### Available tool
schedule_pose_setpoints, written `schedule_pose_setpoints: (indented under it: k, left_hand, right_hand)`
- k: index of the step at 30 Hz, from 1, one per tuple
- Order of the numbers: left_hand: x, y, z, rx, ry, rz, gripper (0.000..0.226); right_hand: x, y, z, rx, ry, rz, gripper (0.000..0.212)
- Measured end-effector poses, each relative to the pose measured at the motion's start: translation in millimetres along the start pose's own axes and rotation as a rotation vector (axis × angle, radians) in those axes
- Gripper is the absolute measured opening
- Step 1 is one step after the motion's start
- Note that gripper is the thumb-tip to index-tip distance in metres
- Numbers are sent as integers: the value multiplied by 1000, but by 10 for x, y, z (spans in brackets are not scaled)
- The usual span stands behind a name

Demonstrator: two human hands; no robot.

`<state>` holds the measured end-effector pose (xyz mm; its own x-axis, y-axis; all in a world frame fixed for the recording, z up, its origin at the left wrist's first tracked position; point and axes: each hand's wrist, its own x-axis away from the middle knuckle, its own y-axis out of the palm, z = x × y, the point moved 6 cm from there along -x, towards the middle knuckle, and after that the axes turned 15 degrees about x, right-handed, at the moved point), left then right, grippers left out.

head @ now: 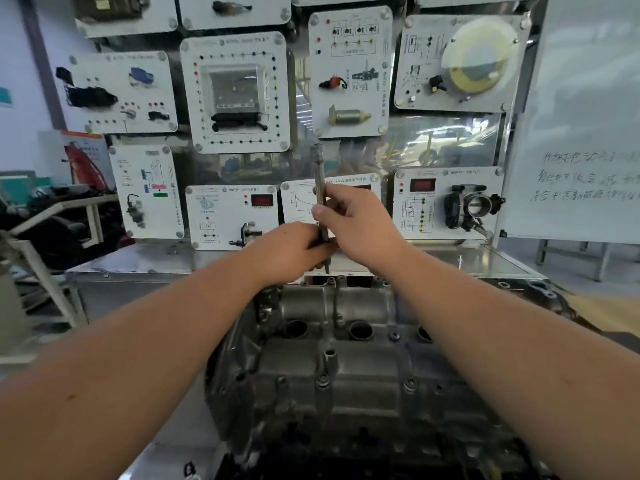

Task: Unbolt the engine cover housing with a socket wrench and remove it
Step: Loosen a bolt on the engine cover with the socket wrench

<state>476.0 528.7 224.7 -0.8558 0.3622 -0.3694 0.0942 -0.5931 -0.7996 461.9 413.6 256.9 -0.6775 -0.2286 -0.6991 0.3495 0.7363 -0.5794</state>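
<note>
Both hands are wrapped round the socket wrench (321, 199), which stands nearly upright. The right hand (353, 223) pinches the shaft midway, thumb in front; the left hand (294, 251) grips lower down, fingers curled. Behind them is a display board (235, 91) of wired-up car parts, with a whiteboard (581, 133) off right. The engine cover housing (346, 358) sits just below both hands, bolts showing. Both forearms reach straight out.
</note>
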Motion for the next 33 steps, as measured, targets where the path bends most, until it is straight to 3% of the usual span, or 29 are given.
schedule_pose_setpoints:
  k: [5, 23, 33]
  left_hand:
    - [-37, 60, -50, -8, -6, -49, 29]
    - [-124, 118, -84, 3, 1, -103, 22]
    - [-148, 126, -91, 8, 12, -133, 26]
  right_hand:
    - [40, 55, 164, -32, 20, 15, 9]
    - [58, 76, 258, -76, 14, -8, 12]
    - [85, 94, 253, 161, -12, 105, 18]
